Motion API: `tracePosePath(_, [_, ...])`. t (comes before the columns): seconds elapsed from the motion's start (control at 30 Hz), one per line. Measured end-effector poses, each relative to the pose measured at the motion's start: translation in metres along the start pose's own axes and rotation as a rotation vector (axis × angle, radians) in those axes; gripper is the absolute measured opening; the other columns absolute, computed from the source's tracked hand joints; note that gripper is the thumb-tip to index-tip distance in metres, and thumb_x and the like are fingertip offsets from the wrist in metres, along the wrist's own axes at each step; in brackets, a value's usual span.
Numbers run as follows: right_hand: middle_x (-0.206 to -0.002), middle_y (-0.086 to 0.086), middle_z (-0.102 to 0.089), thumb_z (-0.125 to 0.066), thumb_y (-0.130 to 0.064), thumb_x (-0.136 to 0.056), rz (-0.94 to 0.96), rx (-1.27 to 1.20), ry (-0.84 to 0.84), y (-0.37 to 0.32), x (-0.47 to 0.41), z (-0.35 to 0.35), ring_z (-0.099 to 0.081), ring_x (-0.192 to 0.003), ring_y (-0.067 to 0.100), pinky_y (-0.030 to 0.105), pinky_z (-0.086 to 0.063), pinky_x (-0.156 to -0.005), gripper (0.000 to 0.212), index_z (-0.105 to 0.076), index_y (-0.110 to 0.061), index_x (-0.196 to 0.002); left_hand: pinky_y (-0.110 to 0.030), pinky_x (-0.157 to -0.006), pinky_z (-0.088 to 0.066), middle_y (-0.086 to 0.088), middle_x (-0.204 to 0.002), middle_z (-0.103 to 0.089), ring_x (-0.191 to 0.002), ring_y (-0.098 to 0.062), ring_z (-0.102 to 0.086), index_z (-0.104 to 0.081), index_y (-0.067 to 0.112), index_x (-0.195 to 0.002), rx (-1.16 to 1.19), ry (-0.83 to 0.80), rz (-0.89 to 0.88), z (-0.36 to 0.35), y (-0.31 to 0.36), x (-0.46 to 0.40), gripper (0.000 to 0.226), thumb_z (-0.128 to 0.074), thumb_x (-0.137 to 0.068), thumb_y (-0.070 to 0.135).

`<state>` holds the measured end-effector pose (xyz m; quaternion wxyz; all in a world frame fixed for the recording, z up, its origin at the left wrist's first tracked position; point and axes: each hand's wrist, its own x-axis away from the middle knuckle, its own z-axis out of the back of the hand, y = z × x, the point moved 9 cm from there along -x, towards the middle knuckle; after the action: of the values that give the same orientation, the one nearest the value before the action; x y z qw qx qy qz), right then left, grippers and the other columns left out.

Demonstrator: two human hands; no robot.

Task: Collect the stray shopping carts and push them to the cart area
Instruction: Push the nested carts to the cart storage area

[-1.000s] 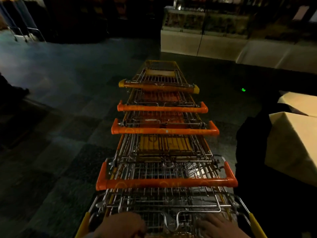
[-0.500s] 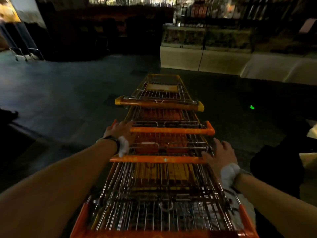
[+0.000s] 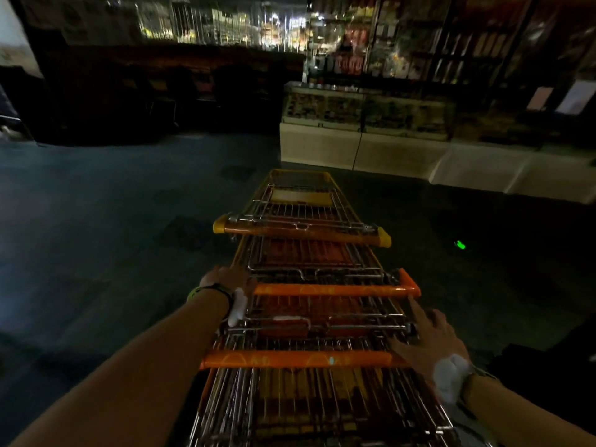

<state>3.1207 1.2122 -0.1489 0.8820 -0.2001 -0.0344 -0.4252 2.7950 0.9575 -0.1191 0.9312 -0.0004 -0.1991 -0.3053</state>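
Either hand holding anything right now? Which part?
Left hand grips the left end of the middle cart handle. Right hand holds nothing: fingers straight, resting at the right end of the near handle.

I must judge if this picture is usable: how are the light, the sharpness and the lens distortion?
Head view: very dim; only the orange cart handles and lit shelves stand out. The background is smeared by motion blur; the left hand and right hand are soft. Wide-angle distortion stretches the forearms at the bottom edge. A green spot glows on the floor.
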Motion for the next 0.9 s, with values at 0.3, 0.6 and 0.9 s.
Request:
tracePosePath(0.3, [-0.166, 0.007, -0.011, -0.047, -0.086, -0.078, -0.111, 0.139, 0.039, -0.03, -0.124, 0.015, -0.023, -0.149, 0.031, 0.045, -0.032, -0.117, 0.109, 0.02, -0.042, -0.153, -0.04, -0.113, -0.03, 0.003, -0.117, -0.068, -0.12, -0.023, -0.056, -0.06, 0.029, -0.109, -0.122, 0.196, -0.154, 0.04, 0.005, -0.145, 0.013, -0.048, -0.102, 0.027])
tracePosePath(0.6, [-0.165, -0.009, -0.018, -0.029, -0.079, -0.09, -0.115, 0.259, 0.019, -0.088, -0.272, 0.031, -0.01, -0.152, 0.03, 0.053, -0.018, -0.12, 0.081, 0.01, -0.049, -0.154, -0.038, -0.113, -0.03, 0.011, -0.084, -0.062, -0.102, -0.018, -0.061, -0.062, 0.03, -0.101, -0.078, 0.283, -0.131, 0.098, 0.008, -0.314, 0.033, -0.031, -0.105, 0.038])
tracePosePath(0.9, [-0.165, -0.009, -0.014, -0.031, -0.081, -0.088, -0.127, 0.214, -0.071, -0.124, -0.354, 0.041, -0.005, -0.152, 0.03, 0.058, -0.013, -0.12, 0.074, -0.005, -0.055, -0.152, -0.034, -0.084, -0.042, 0.011, -0.083, -0.05, -0.099, -0.02, -0.05, -0.049, 0.031, -0.074, 0.029, 0.307, -0.038, 0.118, -0.023, -0.413, 0.036, -0.03, -0.1, 0.049])
